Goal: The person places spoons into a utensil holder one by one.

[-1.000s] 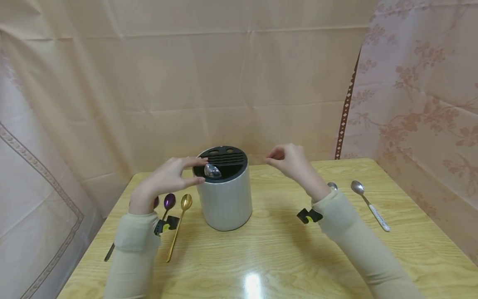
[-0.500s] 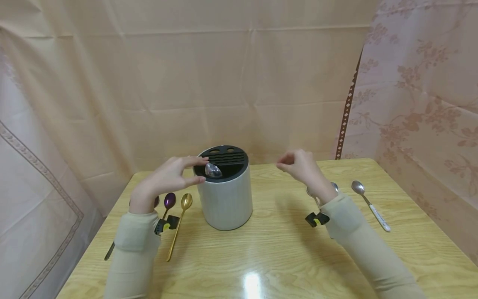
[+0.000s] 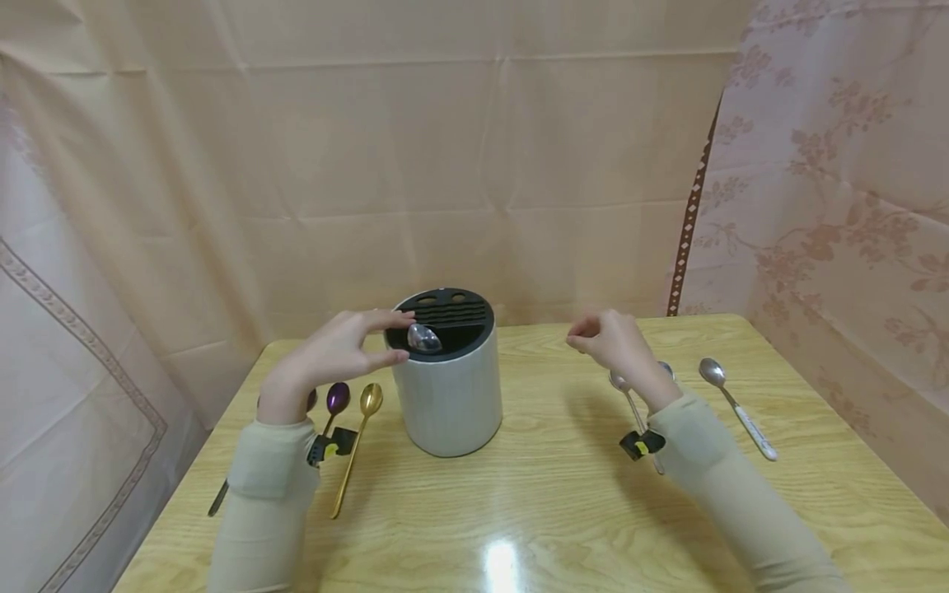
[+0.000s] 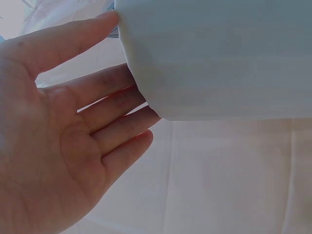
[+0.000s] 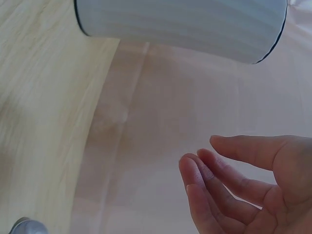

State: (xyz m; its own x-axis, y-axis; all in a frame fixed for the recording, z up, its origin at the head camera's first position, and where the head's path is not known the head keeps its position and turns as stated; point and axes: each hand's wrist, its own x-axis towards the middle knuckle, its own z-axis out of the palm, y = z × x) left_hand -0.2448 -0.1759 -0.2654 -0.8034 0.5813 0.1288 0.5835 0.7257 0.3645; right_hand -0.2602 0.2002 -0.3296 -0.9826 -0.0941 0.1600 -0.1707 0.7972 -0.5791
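Note:
A white cylindrical utensil holder [image 3: 450, 412] with a black slotted top stands at the table's middle. A silver spoon [image 3: 424, 338] leans in its front compartment, bowl up. My left hand [image 3: 326, 350] touches the holder's left side at the rim, thumb in front and fingers behind. In the left wrist view those fingers [image 4: 119, 126] lie loosely extended along the white wall. My right hand [image 3: 611, 342] hovers in the air right of the holder, holding nothing. The right wrist view shows its thumb [image 5: 243, 150] apart from the loosely bent fingers.
Left of the holder lie a gold spoon [image 3: 370, 403], a purple spoon [image 3: 338, 399] and another, partly hidden by my left wrist. On the right, a spoon with a white patterned handle [image 3: 747, 420] lies beside two silver spoons partly behind my right arm. Curtains hang behind the table.
My right hand has moved right and slightly down, away from the holder, uncovering more of a silver spoon under that arm. My left hand and the spoon in the holder have stayed put.

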